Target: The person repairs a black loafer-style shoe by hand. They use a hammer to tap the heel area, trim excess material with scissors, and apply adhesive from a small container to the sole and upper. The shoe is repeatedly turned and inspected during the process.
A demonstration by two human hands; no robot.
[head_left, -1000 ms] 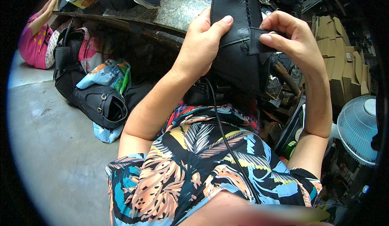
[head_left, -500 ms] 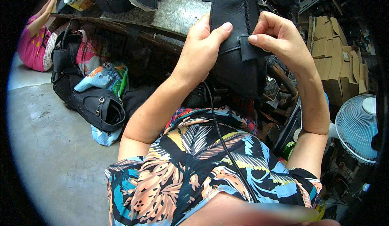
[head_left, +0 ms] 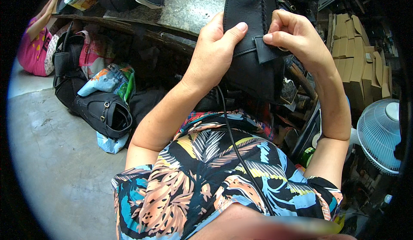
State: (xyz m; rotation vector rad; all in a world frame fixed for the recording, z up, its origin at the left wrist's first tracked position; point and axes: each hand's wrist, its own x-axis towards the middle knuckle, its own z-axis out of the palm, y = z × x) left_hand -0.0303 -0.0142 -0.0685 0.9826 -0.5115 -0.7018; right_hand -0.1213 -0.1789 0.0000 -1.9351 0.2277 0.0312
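One black leather piece (head_left: 251,74) between your left hand (head_left: 217,44) and right hand (head_left: 290,31).
Your left hand grips its left edge; your right thumb and forefinger pinch at one small black tab (head_left: 266,53). One black cable (head_left: 228,120) hangs below your left hand. Beyond is one table (head_left: 189,7); right, one fan (head_left: 380,132) and stacked cardboard boxes (head_left: 353,63).

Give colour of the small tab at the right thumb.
The small tab is black; it shows best in the head view.
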